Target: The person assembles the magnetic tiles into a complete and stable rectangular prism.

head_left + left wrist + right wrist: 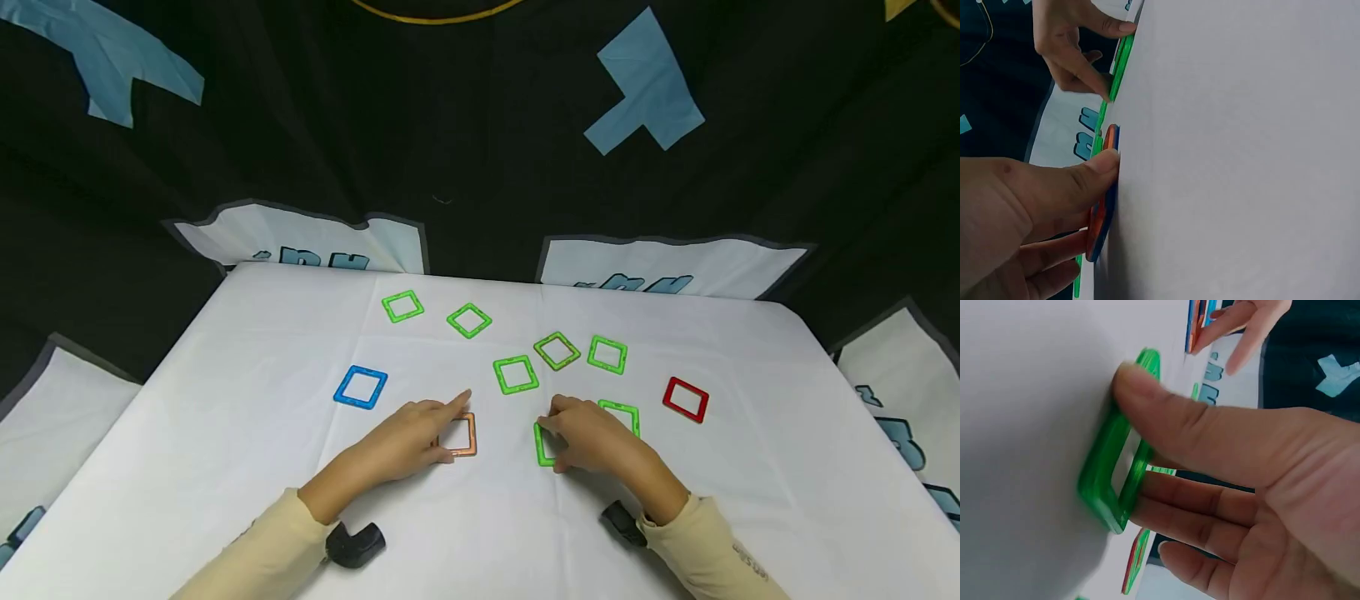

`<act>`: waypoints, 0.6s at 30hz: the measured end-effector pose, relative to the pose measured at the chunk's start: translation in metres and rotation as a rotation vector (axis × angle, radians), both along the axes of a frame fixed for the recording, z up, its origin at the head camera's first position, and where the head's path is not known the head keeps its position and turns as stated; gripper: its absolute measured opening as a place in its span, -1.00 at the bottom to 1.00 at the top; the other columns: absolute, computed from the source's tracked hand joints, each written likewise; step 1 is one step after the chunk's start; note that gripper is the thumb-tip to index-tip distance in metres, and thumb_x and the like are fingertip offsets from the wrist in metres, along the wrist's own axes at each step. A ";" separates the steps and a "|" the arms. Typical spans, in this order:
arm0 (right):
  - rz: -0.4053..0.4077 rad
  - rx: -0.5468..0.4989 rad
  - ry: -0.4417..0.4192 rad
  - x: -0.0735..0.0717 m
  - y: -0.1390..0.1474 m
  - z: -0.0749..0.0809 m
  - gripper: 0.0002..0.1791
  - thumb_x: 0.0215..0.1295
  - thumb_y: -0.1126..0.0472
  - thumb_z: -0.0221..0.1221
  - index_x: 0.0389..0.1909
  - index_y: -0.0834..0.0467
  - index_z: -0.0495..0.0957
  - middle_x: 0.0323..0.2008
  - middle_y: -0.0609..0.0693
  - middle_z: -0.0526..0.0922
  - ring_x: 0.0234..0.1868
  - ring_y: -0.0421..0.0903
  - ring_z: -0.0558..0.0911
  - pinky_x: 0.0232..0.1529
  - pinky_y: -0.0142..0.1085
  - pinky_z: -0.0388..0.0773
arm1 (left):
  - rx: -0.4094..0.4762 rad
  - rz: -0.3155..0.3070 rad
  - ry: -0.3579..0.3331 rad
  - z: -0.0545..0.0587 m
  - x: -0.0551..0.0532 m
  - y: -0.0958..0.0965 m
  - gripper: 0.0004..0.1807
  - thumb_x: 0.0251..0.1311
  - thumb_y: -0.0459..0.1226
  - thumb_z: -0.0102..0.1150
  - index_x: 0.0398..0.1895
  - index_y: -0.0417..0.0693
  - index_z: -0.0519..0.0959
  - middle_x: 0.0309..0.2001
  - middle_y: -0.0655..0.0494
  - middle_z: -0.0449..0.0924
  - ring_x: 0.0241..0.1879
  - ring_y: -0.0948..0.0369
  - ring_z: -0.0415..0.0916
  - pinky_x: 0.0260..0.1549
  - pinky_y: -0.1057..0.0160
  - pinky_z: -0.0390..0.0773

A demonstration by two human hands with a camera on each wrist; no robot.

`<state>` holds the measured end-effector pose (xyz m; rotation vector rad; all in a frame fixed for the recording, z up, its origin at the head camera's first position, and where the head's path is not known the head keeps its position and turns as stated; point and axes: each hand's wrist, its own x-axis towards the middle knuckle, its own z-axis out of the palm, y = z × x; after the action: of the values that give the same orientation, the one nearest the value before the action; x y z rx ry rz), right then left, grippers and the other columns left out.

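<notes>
My left hand (405, 442) grips an orange square frame (472, 433), thumb at its near edge and index finger stretched over the far side. In the left wrist view a blue frame (1107, 228) lies flat against the orange one's underside. With thumb and fingers my right hand (596, 437) holds a green square frame (539, 446), its thumb over the edge in the right wrist view. Just beyond that hand, another green frame (619, 406) lies partly hidden. The two hands are apart, low over the white table.
A blue frame (352, 403) lies to the left, a red frame (682, 413) to the right. Several green frames (521, 389) are spread toward the far edge, one of them darker with reddish tones (568, 342). The white tablecloth (247, 392) ends before a black curtain (480, 150).
</notes>
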<state>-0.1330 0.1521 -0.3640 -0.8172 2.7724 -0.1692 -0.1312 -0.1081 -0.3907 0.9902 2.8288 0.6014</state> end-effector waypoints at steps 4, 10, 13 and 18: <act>0.063 -0.035 0.015 0.002 -0.009 -0.002 -0.33 -0.23 0.13 0.45 0.01 0.25 0.54 -0.31 -0.04 0.44 -0.38 -0.20 0.38 -0.36 -0.40 0.40 | -0.002 -0.042 0.012 0.000 0.003 -0.001 -0.05 -0.02 -0.20 0.32 0.34 -0.39 0.01 0.08 0.02 0.52 0.10 0.01 0.41 0.08 0.01 0.40; 0.128 -0.057 0.057 0.001 -0.025 -0.005 -0.33 -0.29 0.08 0.46 -0.03 0.23 0.57 -0.33 -0.07 0.45 -0.39 -0.21 0.39 -0.35 -0.42 0.41 | -0.003 -0.059 -0.011 -0.002 0.004 -0.001 -0.03 0.00 -0.19 0.30 0.35 -0.42 -0.06 0.12 0.08 0.49 0.08 0.02 0.40 0.07 0.03 0.40; 0.134 -0.054 0.062 -0.002 -0.032 -0.006 -0.32 -0.29 0.06 0.46 -0.02 0.22 0.58 -0.32 -0.08 0.46 -0.37 -0.20 0.41 -0.32 -0.41 0.43 | 0.000 -0.067 -0.011 -0.002 0.004 0.000 -0.03 0.01 -0.18 0.29 0.36 -0.39 -0.06 0.13 0.12 0.48 0.05 0.05 0.41 0.05 0.05 0.41; 0.146 -0.037 0.076 -0.005 -0.040 -0.006 -0.32 -0.30 0.03 0.46 -0.04 0.21 0.59 -0.31 -0.07 0.46 -0.37 -0.21 0.41 -0.30 -0.40 0.44 | 0.008 -0.075 -0.011 -0.003 0.003 0.002 -0.02 0.00 -0.16 0.30 0.37 -0.35 -0.06 0.13 0.15 0.48 0.02 0.10 0.41 0.03 0.08 0.41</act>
<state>-0.1383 0.1124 -0.3697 -1.0515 2.7731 -0.1666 -0.1280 -0.1062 -0.3932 1.0847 2.7675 0.6087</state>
